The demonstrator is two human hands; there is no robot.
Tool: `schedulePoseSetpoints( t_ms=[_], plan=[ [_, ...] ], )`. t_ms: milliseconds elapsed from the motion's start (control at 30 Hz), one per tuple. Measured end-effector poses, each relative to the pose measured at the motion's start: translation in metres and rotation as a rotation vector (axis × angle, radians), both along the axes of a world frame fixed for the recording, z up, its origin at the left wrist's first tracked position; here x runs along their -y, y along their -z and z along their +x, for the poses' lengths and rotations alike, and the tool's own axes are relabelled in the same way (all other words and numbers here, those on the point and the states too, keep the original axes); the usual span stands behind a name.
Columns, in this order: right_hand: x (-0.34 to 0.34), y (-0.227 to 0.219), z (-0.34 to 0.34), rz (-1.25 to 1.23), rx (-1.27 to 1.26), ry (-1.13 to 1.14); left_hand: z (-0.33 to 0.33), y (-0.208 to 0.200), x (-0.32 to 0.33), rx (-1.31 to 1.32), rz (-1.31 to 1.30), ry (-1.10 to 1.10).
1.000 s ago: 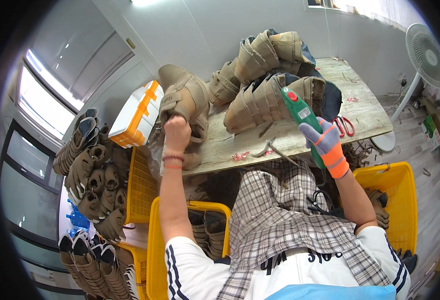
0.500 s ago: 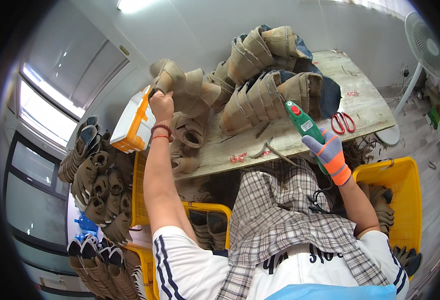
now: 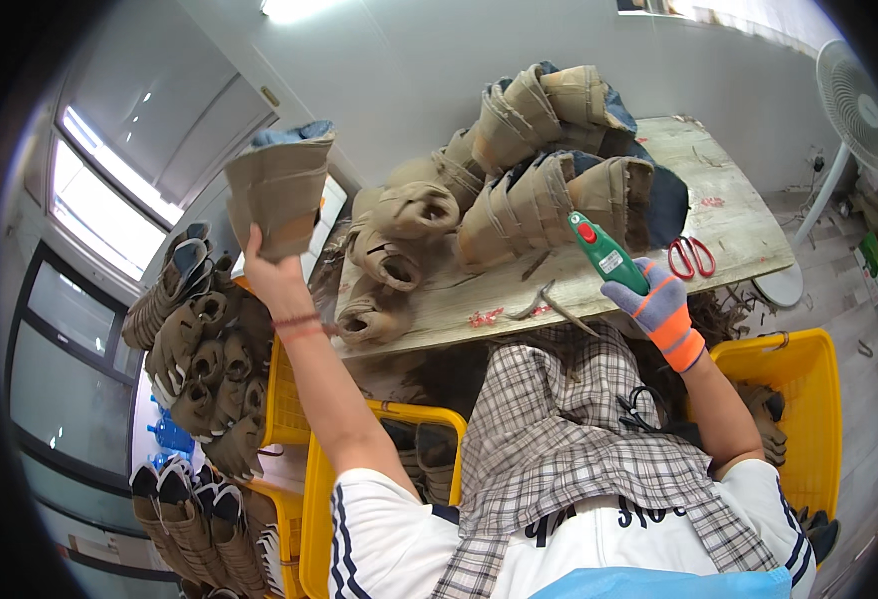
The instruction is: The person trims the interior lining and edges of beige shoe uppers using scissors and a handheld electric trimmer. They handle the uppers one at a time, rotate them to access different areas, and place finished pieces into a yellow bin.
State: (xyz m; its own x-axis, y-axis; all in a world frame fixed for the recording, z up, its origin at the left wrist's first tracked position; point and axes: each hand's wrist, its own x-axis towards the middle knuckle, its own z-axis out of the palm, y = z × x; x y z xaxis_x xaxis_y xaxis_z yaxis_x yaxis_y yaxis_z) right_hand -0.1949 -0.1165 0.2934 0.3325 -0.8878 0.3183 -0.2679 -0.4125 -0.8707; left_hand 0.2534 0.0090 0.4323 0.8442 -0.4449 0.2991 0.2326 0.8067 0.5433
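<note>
A tan shoe upper (image 3: 277, 190) with blue lining at its opening is raised at the left in my left hand (image 3: 279, 285), bare with bands at the wrist. Its fingers are partly hidden behind the upper. My right hand (image 3: 661, 309), in a grey and orange glove, is closed around a green handheld electric tool (image 3: 613, 262) with a red button, pointing up and left over the table's front edge. On the wooden table (image 3: 728, 215) lie nested stacks of tan uppers (image 3: 519, 205) and several loose uppers (image 3: 414, 210) nearer my left arm.
Red-handled scissors (image 3: 691, 258) and a bent metal tool (image 3: 549, 299) lie on the table among red scraps. Yellow baskets (image 3: 798, 369) holding shoe uppers stand beside and below it. More uppers (image 3: 199, 349) are piled at left. A white fan (image 3: 851, 100) stands at far right.
My left hand has lifted the upper off the loose group on the table and brought it up and to the left. The right hand with the green tool has barely moved.
</note>
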Motion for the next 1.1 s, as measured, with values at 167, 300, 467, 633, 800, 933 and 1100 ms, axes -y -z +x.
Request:
schedulePoseSetpoints(
  t_ms=[167,300,467,633,800,933,1100],
  plan=[
    [-0.008,-0.012,0.004,-0.423,-0.056,-0.026,-0.052,0.048,-0.071,-0.088,0.007,0.114],
    [-0.012,-0.021,0.000,-0.756,-0.157,-0.078,-0.082,0.089,-0.089,-0.266,0.032,0.258],
    [-0.011,-0.012,-0.014,-0.845,-0.166,-0.089,-0.109,0.125,-0.096,-0.302,0.045,0.379],
    [-0.009,0.002,-0.035,-0.828,-0.171,-0.098,-0.146,0.117,-0.082,-0.399,0.245,0.248],
    [-0.005,0.009,-0.040,-0.829,-0.172,-0.106,-0.131,0.135,-0.079,-0.421,0.223,0.332],
    [-0.003,0.014,-0.043,-0.833,-0.193,-0.099,-0.126,0.144,-0.077,-0.399,0.109,0.530],
    [-0.005,0.018,-0.038,-0.827,-0.174,-0.137,-0.134,0.145,-0.075,-0.299,0.024,0.730]
  ],
)
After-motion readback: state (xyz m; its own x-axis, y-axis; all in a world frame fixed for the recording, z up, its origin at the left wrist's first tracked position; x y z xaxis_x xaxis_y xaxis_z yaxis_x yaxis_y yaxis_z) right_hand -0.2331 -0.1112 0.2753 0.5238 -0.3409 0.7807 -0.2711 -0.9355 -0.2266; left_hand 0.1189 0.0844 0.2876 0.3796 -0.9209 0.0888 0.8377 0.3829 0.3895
